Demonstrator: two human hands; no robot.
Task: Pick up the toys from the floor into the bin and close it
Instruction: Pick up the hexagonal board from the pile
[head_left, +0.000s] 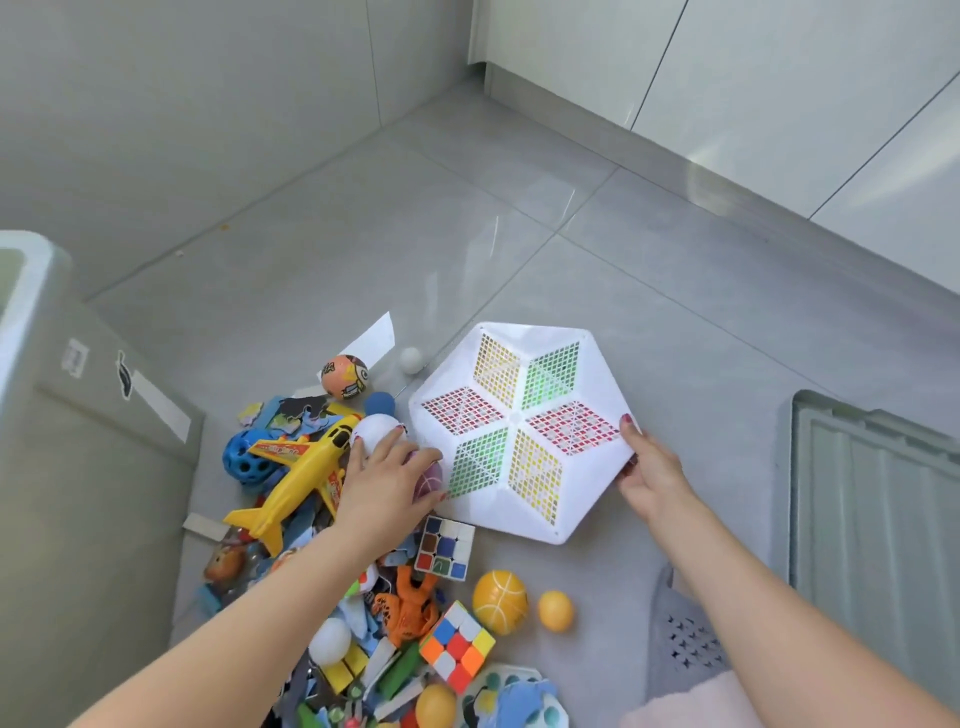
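Toys lie heaped on the glossy grey tiled floor (395, 218), toward its near left part. Right hand (649, 467) pinches the near right edge of a large white plastic hexagonal toy (524, 431), thumb on top; its perforated lattice panels show red, green and yellow. Left hand (389, 478) reaches into the heap with fingers spread and relaxed, touching a white ball (376, 431) and a pinkish ball (428, 480); it grips nothing visibly. Beside it lies a yellow moulded plastic airplane (298, 470) over a blue holed ball (247, 460). Nearer lie two stickered cubes (445, 548) (457, 644), smooth orange balls (500, 601) and flat foam pieces. A grey ribbed lid (878, 499) lies flat at the floor's right edge. A grey bin (31, 332) stands at the left edge.
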